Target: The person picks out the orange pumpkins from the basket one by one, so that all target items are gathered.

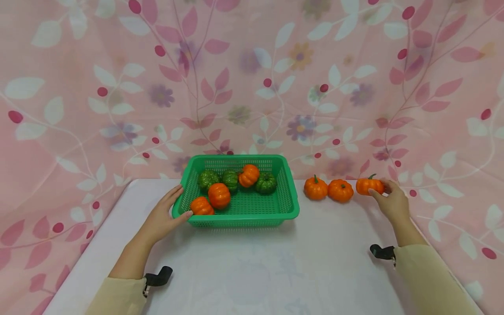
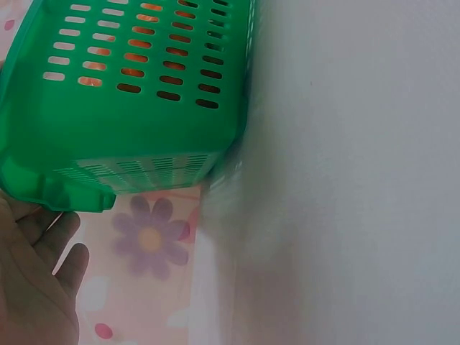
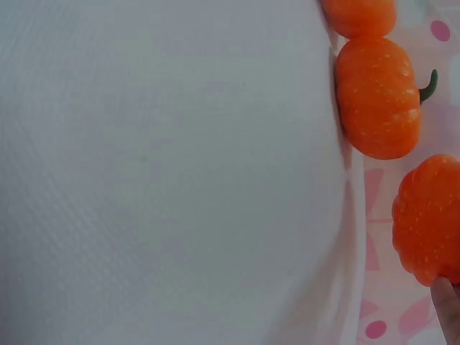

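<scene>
My right hand point(image 1: 395, 204) holds a small orange pumpkin point(image 1: 369, 186) with a green stem, thumb on its near side and fingers at its right. In the right wrist view, a fingertip point(image 3: 447, 305) presses against that pumpkin's point(image 3: 430, 219) ribbed skin. To its left, two more orange pumpkins point(image 1: 316, 188) point(image 1: 341, 191) sit side by side at the table's back edge. My left hand point(image 1: 162, 217) rests at the left end of a green plastic basket point(image 1: 246, 216), thumb at the front corner. The left wrist view shows its fingers point(image 2: 70, 269) fairly straight, just under the rim.
Inside the basket lie orange pumpkins point(image 1: 219, 195) and green ones point(image 1: 265, 183). White cloth covers the table point(image 1: 252, 271). Behind it hangs a pink floral curtain point(image 1: 244, 87). A black wrist-worn piece point(image 1: 159, 276) juts out by the left sleeve.
</scene>
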A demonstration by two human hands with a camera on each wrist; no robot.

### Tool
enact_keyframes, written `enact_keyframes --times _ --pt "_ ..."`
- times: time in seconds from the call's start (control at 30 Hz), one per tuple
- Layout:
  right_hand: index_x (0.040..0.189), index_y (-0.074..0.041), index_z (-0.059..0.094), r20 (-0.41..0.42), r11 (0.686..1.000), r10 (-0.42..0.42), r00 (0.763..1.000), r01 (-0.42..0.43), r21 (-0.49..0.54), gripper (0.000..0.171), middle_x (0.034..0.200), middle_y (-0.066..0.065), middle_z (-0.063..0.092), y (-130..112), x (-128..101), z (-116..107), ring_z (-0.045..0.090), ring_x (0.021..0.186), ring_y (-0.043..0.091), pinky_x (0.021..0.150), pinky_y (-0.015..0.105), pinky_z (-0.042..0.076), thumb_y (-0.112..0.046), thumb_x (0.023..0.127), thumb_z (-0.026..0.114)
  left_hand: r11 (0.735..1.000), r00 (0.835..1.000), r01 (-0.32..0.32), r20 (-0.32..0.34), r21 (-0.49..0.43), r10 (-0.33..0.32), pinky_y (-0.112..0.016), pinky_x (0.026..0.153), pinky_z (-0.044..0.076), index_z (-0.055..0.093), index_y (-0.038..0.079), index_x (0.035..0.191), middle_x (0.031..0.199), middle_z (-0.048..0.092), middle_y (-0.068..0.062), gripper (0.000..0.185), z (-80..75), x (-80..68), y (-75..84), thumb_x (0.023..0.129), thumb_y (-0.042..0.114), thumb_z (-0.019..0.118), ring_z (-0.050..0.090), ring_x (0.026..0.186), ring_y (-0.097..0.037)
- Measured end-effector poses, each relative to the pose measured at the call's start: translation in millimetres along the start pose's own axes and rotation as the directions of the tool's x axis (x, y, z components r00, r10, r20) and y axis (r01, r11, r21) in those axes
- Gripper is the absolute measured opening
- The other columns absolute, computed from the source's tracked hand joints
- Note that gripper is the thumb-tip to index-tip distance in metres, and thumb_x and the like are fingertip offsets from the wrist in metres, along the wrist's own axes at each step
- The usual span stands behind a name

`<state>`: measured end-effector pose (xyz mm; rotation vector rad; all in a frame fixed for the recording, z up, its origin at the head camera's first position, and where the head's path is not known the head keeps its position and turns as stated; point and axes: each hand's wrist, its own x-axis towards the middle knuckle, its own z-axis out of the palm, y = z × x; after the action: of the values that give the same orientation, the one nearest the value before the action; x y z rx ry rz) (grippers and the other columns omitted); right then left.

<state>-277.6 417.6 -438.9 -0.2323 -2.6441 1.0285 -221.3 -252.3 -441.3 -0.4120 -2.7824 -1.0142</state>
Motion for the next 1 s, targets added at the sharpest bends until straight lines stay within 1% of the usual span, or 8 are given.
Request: enact_keyframes --times 0.13,0.27,0.53,0.67,0.73,0.8,0.9,1.0 --pt "0.146 0.01 0.039 -0.01 1.0 0.012 1.0 -0.012 -0.007 0.064 0.139 0.037 0.047 8 6 8 0.046 0.127 0.052 0.104 0.062 0.039 -0.028 0.1 0.062 1.0 1.0 -0.018 -0.003 -0.005 0.018 -0.071 0.109 0.025 0.031 0.005 0.157 0.165 0.022 -0.011 0.086 0.0 1.4 0.0 0.092 0.044 0.071 0.024 0.146 -0.045" --pt "0.145 0.013 0.037 -0.003 0.999 0.042 0.999 -0.042 0.003 0.064 0.142 0.038 0.043 13 12 15 0.046 0.128 0.053 0.105 0.06 0.04 -0.024 0.1 0.062 1.0 1.0 -0.03 -0.008 -0.008 0.03 -0.071 0.11 0.024 0.032 0.003 0.156 0.164 0.023 -0.012 0.085 -0.2 2.1 0.5 0.092 0.042 0.072 0.024 0.146 -0.045" --pt "0.145 0.014 0.037 0.001 0.997 0.069 0.998 -0.069 0.026 0.06 0.145 0.036 0.04 17 18 25 0.047 0.128 0.05 0.104 0.057 0.042 -0.021 0.101 0.058 1.0 1.0 -0.011 -0.005 -0.02 0.011 -0.071 0.11 0.024 0.032 0.003 0.156 0.164 0.023 -0.011 0.086 0.0 0.3 0.9 0.091 0.042 0.072 0.023 0.147 -0.045" --pt "0.146 0.013 0.036 0.024 0.996 0.081 0.996 -0.081 0.032 0.062 0.145 0.037 0.04 21 18 24 0.045 0.126 0.052 0.104 0.058 0.042 -0.023 0.102 0.058 1.0 1.0 -0.015 -0.005 -0.02 0.014 -0.071 0.11 0.024 0.032 0.003 0.157 0.165 0.022 -0.012 0.086 -0.1 0.4 0.8 0.091 0.042 0.072 0.023 0.147 -0.045" --pt "0.149 0.011 0.034 0.053 0.991 0.121 0.991 -0.124 0.051 0.067 0.146 0.036 0.038 20 15 22 0.043 0.127 0.052 0.104 0.059 0.042 -0.031 0.102 0.058 1.0 1.0 -0.016 -0.004 -0.02 0.016 -0.071 0.11 0.024 0.031 0.004 0.157 0.165 0.022 -0.011 0.086 0.0 0.5 0.3 0.092 0.042 0.072 0.023 0.147 -0.045" --pt "0.151 0.009 0.032 0.081 0.98 0.177 0.981 -0.183 0.074 0.074 0.148 0.034 0.036 19 12 19 0.04 0.13 0.051 0.106 0.059 0.041 -0.04 0.101 0.056 1.0 1.0 -0.016 -0.004 -0.019 0.016 -0.071 0.11 0.024 0.031 0.004 0.157 0.165 0.022 -0.011 0.086 0.2 0.5 -0.2 0.092 0.042 0.072 0.023 0.147 -0.045" --pt "0.15 0.006 0.035 0.072 0.964 0.247 0.966 -0.253 0.088 0.078 0.149 0.032 0.038 17 9 17 0.039 0.131 0.049 0.107 0.058 0.04 -0.048 0.099 0.057 1.0 1.0 -0.014 -0.003 -0.016 0.014 -0.072 0.109 0.024 0.031 0.004 0.157 0.165 0.022 -0.011 0.086 0.2 0.4 -0.7 0.092 0.042 0.072 0.023 0.146 -0.045" --pt "0.146 0.007 0.039 0.044 0.964 0.254 0.966 -0.256 0.067 0.074 0.147 0.032 0.042 19 11 17 0.04 0.131 0.049 0.108 0.058 0.039 -0.045 0.099 0.059 1.0 1.0 -0.014 -0.004 -0.015 0.013 -0.072 0.109 0.024 0.032 0.004 0.157 0.165 0.022 -0.011 0.086 0.1 0.7 -1.1 0.091 0.042 0.072 0.023 0.147 -0.045"
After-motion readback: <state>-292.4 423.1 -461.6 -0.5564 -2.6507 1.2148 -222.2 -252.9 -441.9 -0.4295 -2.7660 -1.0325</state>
